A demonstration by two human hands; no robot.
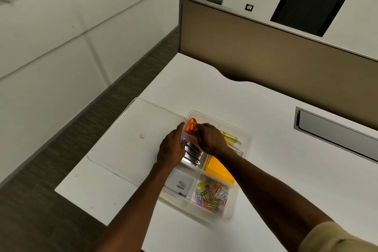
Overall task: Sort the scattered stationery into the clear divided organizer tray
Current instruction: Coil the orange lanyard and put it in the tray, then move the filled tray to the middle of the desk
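Note:
The clear divided organizer tray (246, 136) sits on the white desk. Its near compartments hold several coloured paper clips (211, 194), a white Camlin box (179, 183) and orange sticky notes (219, 170). Silver metal pieces (193, 154) lie in a middle compartment, a yellow highlighter (229, 136) at the far right. My right hand (209, 139) has its fingers curled on an orange item (190, 126) in the far left compartment. My left hand (172, 148) rests on the tray's left side with the thumb up, next to a small blue item (184, 139); its grip is hidden.
The clear flat lid (122, 133) lies left of the tray, with a small round white piece (142, 135) on it. A brown partition (276, 55) stands behind the desk, and a grey cable slot (335, 131) is set into it at right. The desk's left edge drops to carpet.

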